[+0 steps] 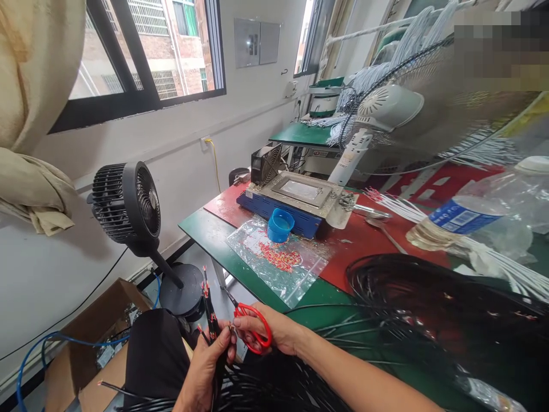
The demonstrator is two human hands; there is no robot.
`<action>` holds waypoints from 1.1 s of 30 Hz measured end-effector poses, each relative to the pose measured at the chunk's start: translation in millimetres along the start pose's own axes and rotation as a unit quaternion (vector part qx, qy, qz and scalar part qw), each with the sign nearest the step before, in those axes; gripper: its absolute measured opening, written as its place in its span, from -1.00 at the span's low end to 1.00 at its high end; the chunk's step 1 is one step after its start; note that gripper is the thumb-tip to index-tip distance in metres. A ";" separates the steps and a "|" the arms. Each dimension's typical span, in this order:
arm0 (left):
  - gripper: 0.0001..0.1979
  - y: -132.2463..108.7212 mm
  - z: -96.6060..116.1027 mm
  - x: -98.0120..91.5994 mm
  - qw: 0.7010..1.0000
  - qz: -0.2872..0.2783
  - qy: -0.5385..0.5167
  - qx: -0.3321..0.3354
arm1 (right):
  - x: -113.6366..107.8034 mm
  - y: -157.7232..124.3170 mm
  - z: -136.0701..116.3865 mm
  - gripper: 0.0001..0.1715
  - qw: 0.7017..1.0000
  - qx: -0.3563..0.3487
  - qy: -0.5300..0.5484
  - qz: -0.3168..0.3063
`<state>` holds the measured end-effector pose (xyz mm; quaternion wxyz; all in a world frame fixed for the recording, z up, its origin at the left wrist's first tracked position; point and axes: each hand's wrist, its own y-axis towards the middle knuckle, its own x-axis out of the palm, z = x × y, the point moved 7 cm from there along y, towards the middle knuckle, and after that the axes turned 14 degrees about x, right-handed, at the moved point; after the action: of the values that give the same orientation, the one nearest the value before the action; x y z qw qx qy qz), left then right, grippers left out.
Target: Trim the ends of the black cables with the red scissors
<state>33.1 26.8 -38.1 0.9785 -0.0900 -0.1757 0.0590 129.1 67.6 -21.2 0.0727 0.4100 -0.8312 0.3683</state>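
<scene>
My left hand (209, 356) is closed around a bundle of black cables (210, 312) whose stripped ends show red and pale wires, pointing up. Close beside it, my right hand (257, 329) has its fingers through the handles of red scissors (268, 331), the dark blades pointing up and left. The thumb and forefinger of that hand pinch at thin wire ends next to my left fingertips. More black cables (266, 389) lie across my lap.
On the table (206, 232) are a plastic bag (253, 263) with small red pieces, a blue cup (280, 226), a blue-sided heating device (274, 214), a coil of black cable (398, 280) and a bottle (454, 220). A black fan (128, 203) and a cardboard box (81, 337) stand left.
</scene>
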 end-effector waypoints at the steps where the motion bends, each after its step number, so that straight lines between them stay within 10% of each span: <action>1: -0.73 0.5 -0.8 -0.1 1.000 -0.004 -0.002 -0.002 | 0.2 0.3 0.5 -0.55 1.000 0.003 -0.005 0.001; 33: -0.79 -6.7 4.2 9.0 0.995 -0.093 -0.017 -0.014 | 2.0 -1.9 2.6 -0.54 0.999 0.007 -0.026 -0.020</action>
<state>40.5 22.2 -29.9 0.9753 -0.0856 -0.2009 -0.0329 129.7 63.8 -21.2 0.0553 0.4363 -0.8218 0.3622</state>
